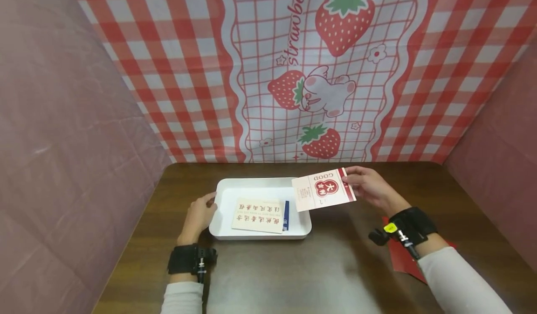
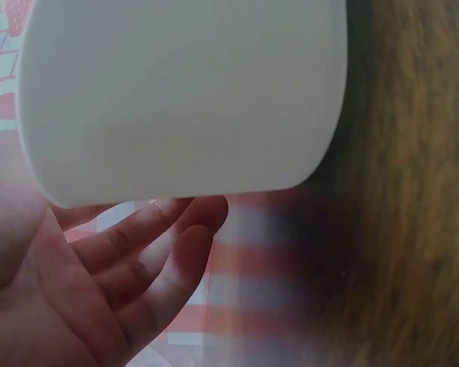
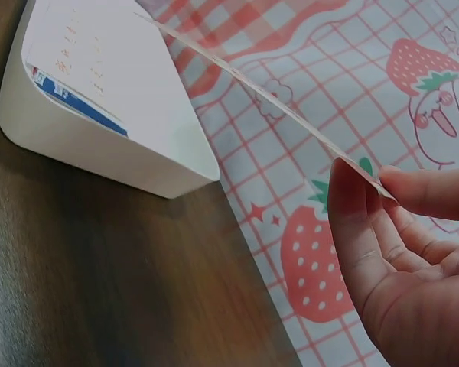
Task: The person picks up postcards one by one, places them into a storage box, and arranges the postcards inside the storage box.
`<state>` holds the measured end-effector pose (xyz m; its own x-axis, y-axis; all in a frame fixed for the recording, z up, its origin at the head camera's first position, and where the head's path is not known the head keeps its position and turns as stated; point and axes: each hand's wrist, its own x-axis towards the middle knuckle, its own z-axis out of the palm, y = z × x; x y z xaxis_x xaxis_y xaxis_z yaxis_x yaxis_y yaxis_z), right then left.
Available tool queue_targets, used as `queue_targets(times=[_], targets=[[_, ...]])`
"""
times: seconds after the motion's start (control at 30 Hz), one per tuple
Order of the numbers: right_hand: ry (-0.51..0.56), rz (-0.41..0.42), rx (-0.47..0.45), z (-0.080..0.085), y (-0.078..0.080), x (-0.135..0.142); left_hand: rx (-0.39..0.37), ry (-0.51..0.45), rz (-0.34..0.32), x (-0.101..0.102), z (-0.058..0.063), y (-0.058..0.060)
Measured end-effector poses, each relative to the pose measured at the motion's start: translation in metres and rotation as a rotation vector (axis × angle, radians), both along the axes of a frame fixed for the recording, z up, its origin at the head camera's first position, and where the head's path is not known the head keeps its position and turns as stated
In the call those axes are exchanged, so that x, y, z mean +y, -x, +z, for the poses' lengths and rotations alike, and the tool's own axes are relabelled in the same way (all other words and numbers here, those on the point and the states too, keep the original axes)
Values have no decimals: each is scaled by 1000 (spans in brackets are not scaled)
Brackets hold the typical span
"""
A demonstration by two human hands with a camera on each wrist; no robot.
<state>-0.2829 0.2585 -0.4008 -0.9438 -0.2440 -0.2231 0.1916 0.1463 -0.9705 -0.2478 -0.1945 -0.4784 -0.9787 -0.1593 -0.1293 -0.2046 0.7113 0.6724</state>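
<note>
- Evidently the right hand [image 1: 367,185] is pinching, its thumb and fingers closed on one short end of a white rectangular card with red print [image 1: 324,189].
- That card is held up at a slant, its other end over the far right corner of a white, round-cornered, shallow tray [image 1: 260,236].
- The left hand [image 1: 200,216] touches the tray's left end, fingers gently bent with small gaps between them; whether they grip it, I cannot tell.
- The tray stands on the brown wood-grained surface [image 1: 268,276], near its far edge and left of the middle.
- Inside the tray lies a cream card with brown characters [image 1: 256,216], partly covering a dark blue printed piece [image 1: 286,216] that shows along its right side.
- A red flat piece [image 1: 402,255] rests toward the surface's right edge, partly hidden by the right forearm.
- Only the head view shows the held card's printed face; the right wrist view shows it nearly edge-on.
- The left wrist view shows fingers partly behind the tray's wall.
</note>
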Motion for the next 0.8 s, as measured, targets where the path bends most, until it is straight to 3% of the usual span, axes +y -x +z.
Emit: queue_targets(times=[0.37,0.8], targets=[[-12,35,-12,5,3,-13,1,0,8,-1,-1,-2],[30,3,-14,-1,-3,-42,9,5,-1,-1,-2,-2]])
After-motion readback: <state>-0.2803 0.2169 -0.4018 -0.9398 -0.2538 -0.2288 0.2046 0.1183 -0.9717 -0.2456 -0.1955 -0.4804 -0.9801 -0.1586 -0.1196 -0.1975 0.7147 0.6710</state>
